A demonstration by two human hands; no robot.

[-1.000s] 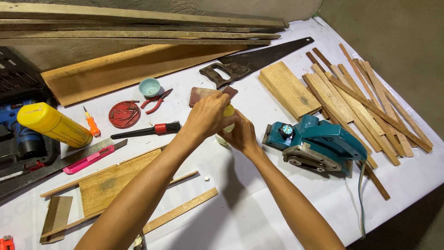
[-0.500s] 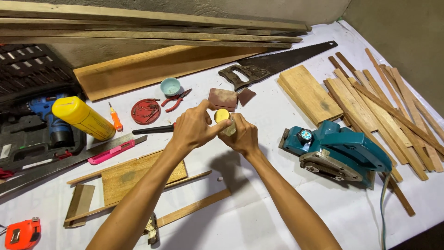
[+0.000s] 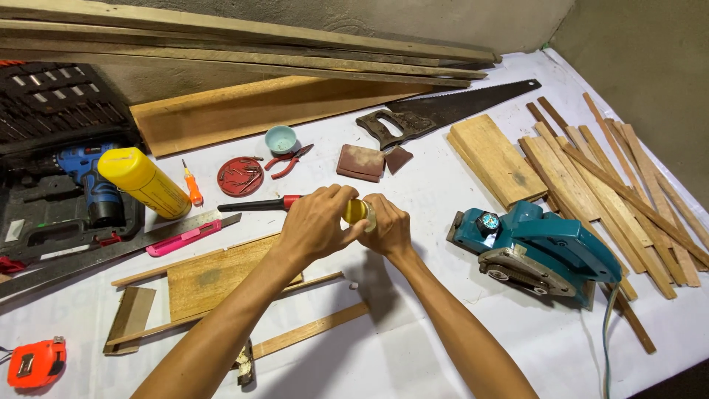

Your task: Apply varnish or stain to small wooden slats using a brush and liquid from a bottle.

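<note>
Both hands meet over the middle of the white-covered table. My right hand wraps around a small yellow bottle, of which only the top shows. My left hand has its fingers closed on the bottle's cap end. A black-and-red screwdriver lies just behind my left hand. A flat wooden board with thin strips beside it lies under my left forearm.
A teal electric planer sits to the right, with wood slats beyond. A hand saw, sanding blocks, red pliers, a red lid, a yellow cylinder, a drill case and an orange tape measure lie around.
The view has shifted so the table items sit further right and lower. Both hands stay together on the small bottle, my left hand's fingers turning on its top.
</note>
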